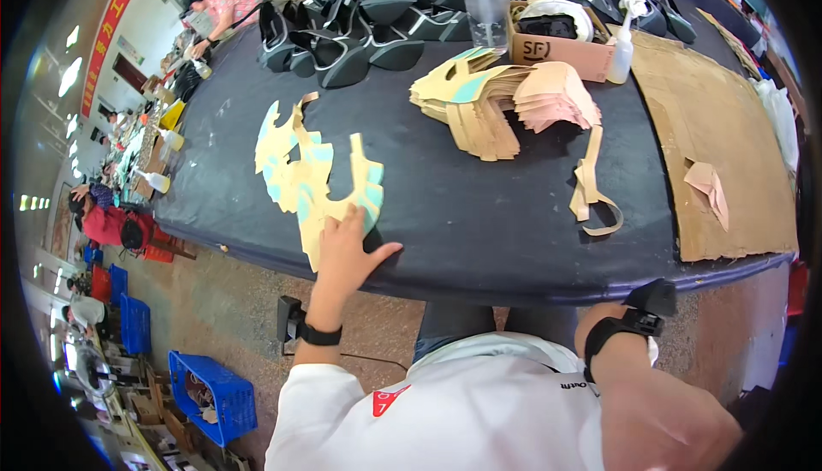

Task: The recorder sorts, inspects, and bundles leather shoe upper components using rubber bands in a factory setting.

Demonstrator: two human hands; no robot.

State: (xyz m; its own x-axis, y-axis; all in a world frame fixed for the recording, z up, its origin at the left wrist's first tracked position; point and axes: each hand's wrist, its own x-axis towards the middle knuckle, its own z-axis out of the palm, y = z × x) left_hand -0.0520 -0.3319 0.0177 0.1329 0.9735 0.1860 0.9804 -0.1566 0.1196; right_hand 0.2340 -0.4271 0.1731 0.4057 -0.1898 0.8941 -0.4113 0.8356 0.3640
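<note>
I see one carton with black and white contents and two stacks on the dark table, the left hand spread upon cream-and-teal cutouts near the front edge, while the right hand's grip I cannot tell.

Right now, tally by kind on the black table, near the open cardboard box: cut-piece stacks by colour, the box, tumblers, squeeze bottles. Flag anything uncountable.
Yellow-and-teal stack: 1
Pink stack: 1
Open cardboard box: 1
Lidded clear tumbler: 1
Squeeze bottle: 1
Total: 5
Left out: spread yellow-and-teal pieces under the left hand; they overlap, count unclear.
</note>
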